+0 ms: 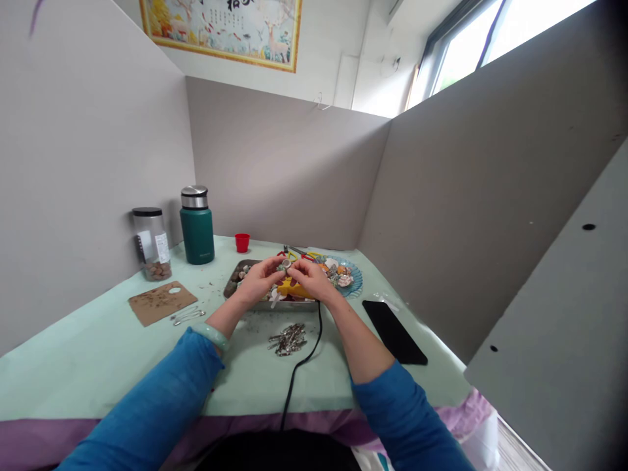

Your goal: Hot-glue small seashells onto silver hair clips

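My left hand [259, 280] and my right hand [309, 276] meet over a metal tray [234, 282], fingertips pinched together on a small pale piece [286, 264] too small to name. Under my right hand lies a yellow tool [289, 288] whose black cord [299, 366] runs toward me over the table edge. A pile of small metal clips [288, 339] lies on the green cloth just in front of the tray. A blue plate [354, 282] of shells sits right of the tray. Both arms wear blue sleeves, and a pale bangle [212, 335] circles my left wrist.
A green flask [197, 226], a glass jar [152, 243] and a red cup [242, 242] stand at the back left. A brown card [161, 302] and metal pins [187, 316] lie left of the tray. A black phone [395, 331] lies at right. Grey partitions enclose the desk.
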Available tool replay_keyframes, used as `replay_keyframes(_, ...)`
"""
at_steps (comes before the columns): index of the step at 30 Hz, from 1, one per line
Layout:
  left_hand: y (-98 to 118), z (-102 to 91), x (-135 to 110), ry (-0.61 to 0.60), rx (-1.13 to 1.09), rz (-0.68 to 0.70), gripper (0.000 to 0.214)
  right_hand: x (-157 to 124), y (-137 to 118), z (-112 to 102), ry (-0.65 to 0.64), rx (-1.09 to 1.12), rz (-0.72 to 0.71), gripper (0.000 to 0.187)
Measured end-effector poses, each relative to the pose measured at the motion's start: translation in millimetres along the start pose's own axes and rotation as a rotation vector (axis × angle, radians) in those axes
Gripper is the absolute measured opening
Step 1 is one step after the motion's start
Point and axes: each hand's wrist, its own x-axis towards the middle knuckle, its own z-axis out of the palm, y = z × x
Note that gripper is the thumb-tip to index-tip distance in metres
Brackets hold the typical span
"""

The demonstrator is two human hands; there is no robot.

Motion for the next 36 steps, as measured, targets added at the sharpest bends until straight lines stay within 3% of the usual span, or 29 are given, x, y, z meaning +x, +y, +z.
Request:
replay_keyframes(14, 6, 2.5, -4, -0.065, 0.034, 0.042, 0.057, 0, 0, 3, -0.081, 0.068, 0.041, 0.028)
replay_keyframes(23, 7, 1.6, -3, -0.062, 0.017, 0.068, 0.045, -2, 2, 5, -0.149, 0.175, 0.061, 0.032)
replay_keyframes(36, 4, -1.7, -1, -0.086, 0.041, 0.078, 0.047, -3, 1, 6, -0.176, 0.268, 0.086, 0.035)
